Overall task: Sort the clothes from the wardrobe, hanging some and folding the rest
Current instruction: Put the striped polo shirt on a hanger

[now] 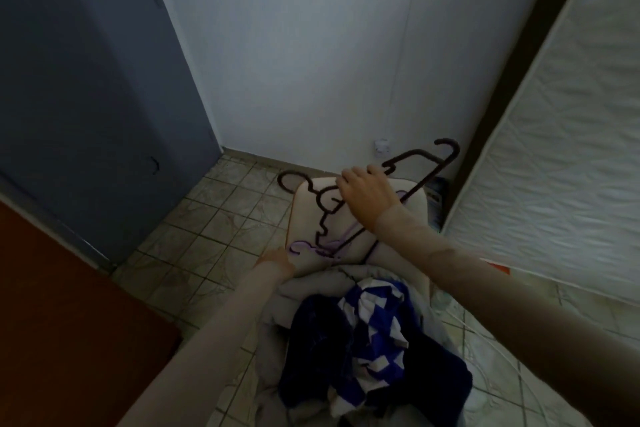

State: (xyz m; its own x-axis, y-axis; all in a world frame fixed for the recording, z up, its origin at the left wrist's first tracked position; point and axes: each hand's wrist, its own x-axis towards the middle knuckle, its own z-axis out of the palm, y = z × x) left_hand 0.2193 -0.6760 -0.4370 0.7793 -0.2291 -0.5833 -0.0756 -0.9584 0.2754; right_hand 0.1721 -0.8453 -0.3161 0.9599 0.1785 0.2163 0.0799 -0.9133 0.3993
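Here right hand [367, 196] grips curved plastic hangers [420, 166].

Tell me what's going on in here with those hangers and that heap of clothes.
A person is sorting clothes. The right hand grips a bunch of dark hangers and holds them above a pale cushioned seat. A lilac hanger lies on the seat, and the left hand rests at the seat's near edge beside it. In front of the person sits a pile of clothes, dark blue pieces with a blue-and-white checked one on top. Nothing is on a hanger yet.
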